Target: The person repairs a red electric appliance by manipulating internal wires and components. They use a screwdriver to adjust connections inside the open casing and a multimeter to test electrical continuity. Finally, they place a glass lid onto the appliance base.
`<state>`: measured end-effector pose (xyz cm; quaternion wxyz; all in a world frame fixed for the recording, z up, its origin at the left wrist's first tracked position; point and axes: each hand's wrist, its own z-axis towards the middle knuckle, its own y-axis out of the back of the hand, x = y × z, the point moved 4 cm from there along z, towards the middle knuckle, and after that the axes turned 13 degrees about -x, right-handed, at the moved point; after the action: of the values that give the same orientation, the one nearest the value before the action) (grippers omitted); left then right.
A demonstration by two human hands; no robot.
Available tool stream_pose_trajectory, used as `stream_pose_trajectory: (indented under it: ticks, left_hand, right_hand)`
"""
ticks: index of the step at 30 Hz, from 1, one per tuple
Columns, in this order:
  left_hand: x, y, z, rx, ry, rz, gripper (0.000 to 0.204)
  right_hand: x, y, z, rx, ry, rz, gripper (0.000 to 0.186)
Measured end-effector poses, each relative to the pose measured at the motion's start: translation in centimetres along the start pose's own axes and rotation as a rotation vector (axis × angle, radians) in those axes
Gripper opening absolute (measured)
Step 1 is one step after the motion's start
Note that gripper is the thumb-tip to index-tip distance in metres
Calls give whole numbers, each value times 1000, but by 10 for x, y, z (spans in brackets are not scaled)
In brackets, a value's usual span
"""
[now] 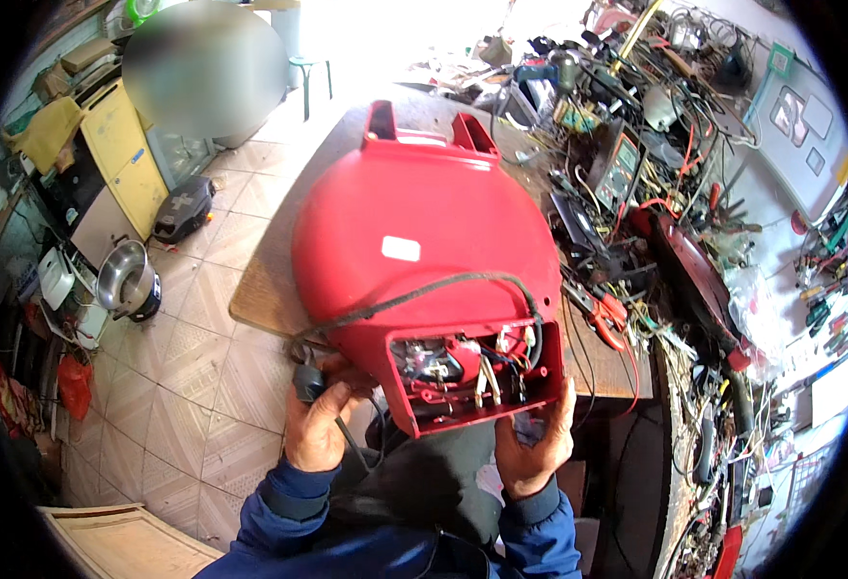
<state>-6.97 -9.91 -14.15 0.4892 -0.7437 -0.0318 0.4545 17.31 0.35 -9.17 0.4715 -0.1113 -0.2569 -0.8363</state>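
Note:
A red rounded appliance housing (424,222) lies upside down or on its side on the wooden bench (260,289), its near box-shaped compartment open, with wires and parts inside. A black cable (443,280) runs over it. My left hand (313,429) is closed around a black plug (308,384) and its cord at the housing's lower left; whether it also grips the housing is unclear. My right hand (540,444) grips the lower right corner of the open compartment, fingers partly hidden behind it.
Cluttered tools, wires, orange pliers (602,323) and a multimeter (612,164) cover the bench's right side. At left on the tiled floor stand a steel pot (127,270) and a dark case (183,207). A green stool (310,72) stands behind.

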Motion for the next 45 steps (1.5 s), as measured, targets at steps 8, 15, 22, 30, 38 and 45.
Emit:
stream_pose_trajectory:
  ticks: [8,15,22,30,38,45]
  left_hand:
    - [5,6,3,55,-18,5,43]
    - [5,2,3,37,-23,24,45]
    - [5,4,3,22,-26,4,44]
    - [7,5,4,5,-21,3,43]
    - [7,5,4,-9,-23,5,42]
    - [6,4,4,-17,-33,2,43]
  right_hand:
    - [-4,0,-2,22,-45,51,86]
    - [-4,0,-3,5,-21,40,87]
    - [-4,-1,-1,-15,6,65,87]
    - [-7,3,1,88,-30,161,87]
    - [-15,5,4,24,-145,307,72]
    - [-20,8,6,69,-157,336,68]
